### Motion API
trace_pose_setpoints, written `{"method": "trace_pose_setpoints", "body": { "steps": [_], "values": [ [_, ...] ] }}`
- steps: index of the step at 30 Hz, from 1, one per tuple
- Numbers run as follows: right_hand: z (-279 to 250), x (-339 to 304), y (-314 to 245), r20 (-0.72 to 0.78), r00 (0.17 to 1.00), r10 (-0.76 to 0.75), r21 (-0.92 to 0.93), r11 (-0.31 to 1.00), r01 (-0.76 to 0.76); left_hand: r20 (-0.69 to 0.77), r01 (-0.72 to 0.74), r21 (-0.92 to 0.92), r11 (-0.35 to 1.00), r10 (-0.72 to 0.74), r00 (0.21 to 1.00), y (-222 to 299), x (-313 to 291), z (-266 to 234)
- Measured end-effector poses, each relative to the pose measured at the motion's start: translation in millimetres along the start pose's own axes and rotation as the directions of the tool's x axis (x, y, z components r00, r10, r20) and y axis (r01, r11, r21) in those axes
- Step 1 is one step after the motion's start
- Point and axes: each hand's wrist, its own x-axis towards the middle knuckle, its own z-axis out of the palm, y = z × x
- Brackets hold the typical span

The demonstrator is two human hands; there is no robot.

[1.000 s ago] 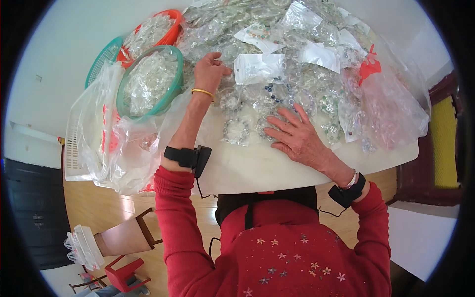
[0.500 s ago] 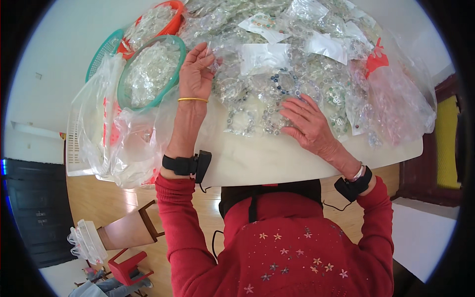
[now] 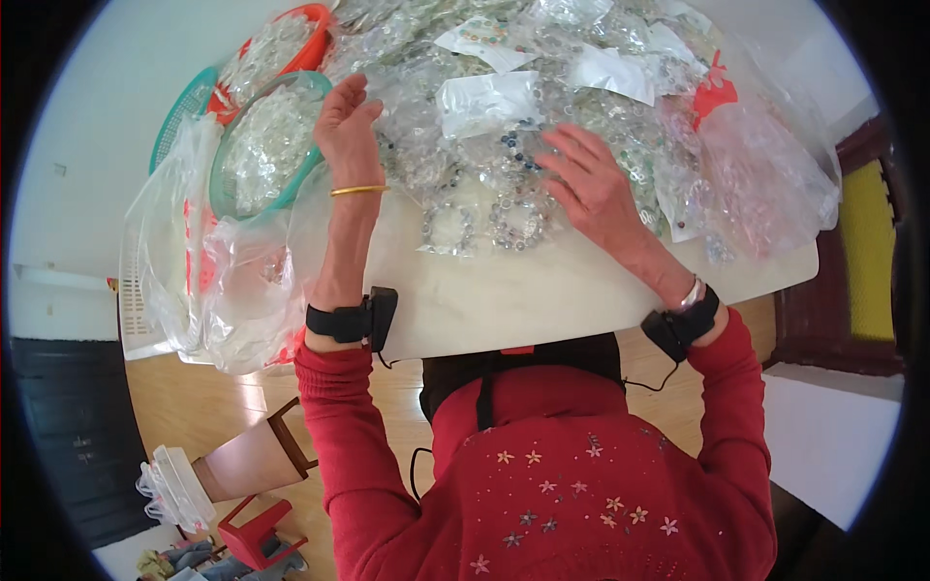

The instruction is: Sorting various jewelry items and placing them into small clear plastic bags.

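Note:
My left hand (image 3: 349,128) is raised beside the right rim of a teal basket (image 3: 217,179) filled with small clear packets (image 3: 269,147). Its fingers are loosely curled with the thumb apart, and nothing shows in them. Over the near side of a large heap of clear-bagged beaded jewellery (image 3: 417,107), my right hand (image 3: 596,194) hovers with fingers spread. Dark blue beads (image 3: 513,147) in a bag lie just left of its fingertips. Two bagged bead bracelets lie flat closer to me: one on the left (image 3: 449,229), one on the right (image 3: 519,225).
A red-orange basket (image 3: 312,39) of packets stands behind the teal one. Clear plastic bags (image 3: 242,281) cover the table's left end. A pinkish bag with a red tie (image 3: 715,102) sits at the right. The white tabletop's (image 3: 504,295) front edge is against me. A red stool (image 3: 254,533) stands behind at left.
My left hand has shifted slightly left toward the teal basket, and its thumb has come apart from the fingers. My right hand has moved farther over the heap. The whole view has shifted a little.

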Motion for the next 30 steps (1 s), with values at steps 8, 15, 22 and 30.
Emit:
{"method": "trace_pose_setpoints", "body": {
  "steps": [8, 15, 22, 30],
  "values": [
    [20.0, 42.6, 36.2, -0.091, 0.941, 0.327, 0.042, 0.945, -0.324, 0.357, -0.387, 0.715, 0.582, 0.172, 0.918, -27.7, -23.6, 43.0],
    [18.0, 73.8, 44.0, 0.202, 0.751, 0.629, 0.257, 0.706, -0.660, 0.302, 0.067, 0.432, 0.899, -0.215, 0.929, -18.2, 4.2, 49.5],
    [12.6, 77.2, 49.1, -0.243, 0.937, 0.252, 0.029, 0.967, -0.252, 0.256, 0.012, 0.036, 0.999, -0.021, 0.966, 19.1, 0.0, 49.3],
    [-7.3, 63.3, 14.9, 0.577, 0.707, 0.409, 0.810, -0.401, -0.428, 0.543, -0.882, 0.354, 0.312, 0.700, 0.465, 38.3, -54.5, 63.8]
  ]
}}
